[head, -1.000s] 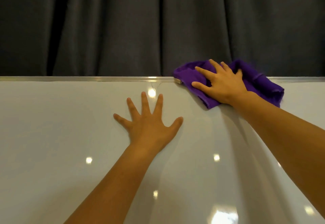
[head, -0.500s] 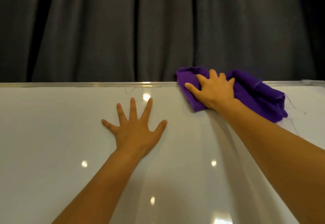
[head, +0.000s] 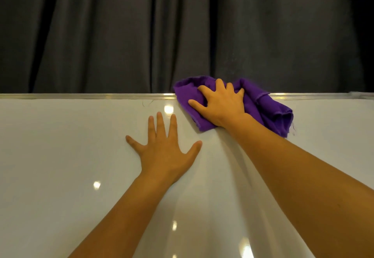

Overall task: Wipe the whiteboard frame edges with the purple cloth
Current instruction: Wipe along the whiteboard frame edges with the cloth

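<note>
A glossy whiteboard [head: 60, 146] fills the lower view, with its metal top frame edge [head: 85, 96] running across. The purple cloth [head: 261, 105] is bunched over that edge right of centre. My right hand [head: 219, 103] presses on the cloth, fingers curled over the top of the frame. Flat on the board's surface below and to the left lies my left hand [head: 164, 146], fingers spread and holding nothing. The strip of frame under the cloth is hidden.
A dark grey curtain [head: 121, 30] hangs behind the board. The frame's right corner piece [head: 362, 95] shows near the right margin. Ceiling lights reflect as bright spots on the board.
My right hand has slid the cloth a little along the top edge, fingers now wrapped further over the frame. The left hand stays flat on the board. The view has shifted slightly.
</note>
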{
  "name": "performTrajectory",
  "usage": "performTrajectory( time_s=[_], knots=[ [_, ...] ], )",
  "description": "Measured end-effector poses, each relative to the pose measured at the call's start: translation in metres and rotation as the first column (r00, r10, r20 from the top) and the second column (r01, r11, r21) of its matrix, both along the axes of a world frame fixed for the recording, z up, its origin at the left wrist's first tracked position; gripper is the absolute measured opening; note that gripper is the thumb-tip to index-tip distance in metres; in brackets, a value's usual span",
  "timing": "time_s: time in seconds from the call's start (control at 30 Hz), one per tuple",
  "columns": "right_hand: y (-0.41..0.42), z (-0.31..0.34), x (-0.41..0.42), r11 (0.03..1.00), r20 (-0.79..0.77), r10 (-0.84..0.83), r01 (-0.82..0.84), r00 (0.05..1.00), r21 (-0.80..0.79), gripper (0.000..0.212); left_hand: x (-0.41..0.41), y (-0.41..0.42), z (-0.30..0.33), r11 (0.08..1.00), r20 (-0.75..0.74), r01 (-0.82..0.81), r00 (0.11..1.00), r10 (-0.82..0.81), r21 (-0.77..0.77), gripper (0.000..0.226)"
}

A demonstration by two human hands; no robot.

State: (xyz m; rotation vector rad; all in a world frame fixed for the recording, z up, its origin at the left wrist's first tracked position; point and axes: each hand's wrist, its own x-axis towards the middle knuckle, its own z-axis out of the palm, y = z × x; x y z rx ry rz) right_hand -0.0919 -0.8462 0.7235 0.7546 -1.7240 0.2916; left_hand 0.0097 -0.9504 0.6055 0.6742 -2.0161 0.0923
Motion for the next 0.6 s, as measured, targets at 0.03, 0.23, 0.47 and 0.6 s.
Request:
performTrajectory(
  time_s=[0.03, 0.23, 0.47, 0.6],
  knots=[
    [0.008, 0.000, -0.004, 1.000, 0.006, -0.003, 0.003, 1.000, -0.003, 0.066, -0.002, 0.003, 0.000, 1.000, 0.005, 0.004, 1.000, -0.004, 0.010, 0.104],
    [0.076, -0.001, -0.041, 0.996, 0.077, -0.042, 0.048, 0.996, -0.069, 0.068, -0.016, 0.038, 0.001, 0.997, 0.002, 0.051, 0.999, -0.051, 0.065, 0.103],
    [0.172, -0.001, -0.087, 0.980, 0.163, -0.137, 0.158, 0.977, -0.124, 0.071, -0.032, 0.075, 0.000, 0.992, -0.046, 0.034, 0.999, -0.028, 0.123, 0.105],
    [0.196, -0.001, -0.096, 0.957, 0.220, -0.174, 0.217, 0.960, -0.191, 0.070, -0.055, 0.112, -0.001, 0.996, -0.044, 0.049, 0.998, -0.046, 0.071, 0.104]
  ],
)
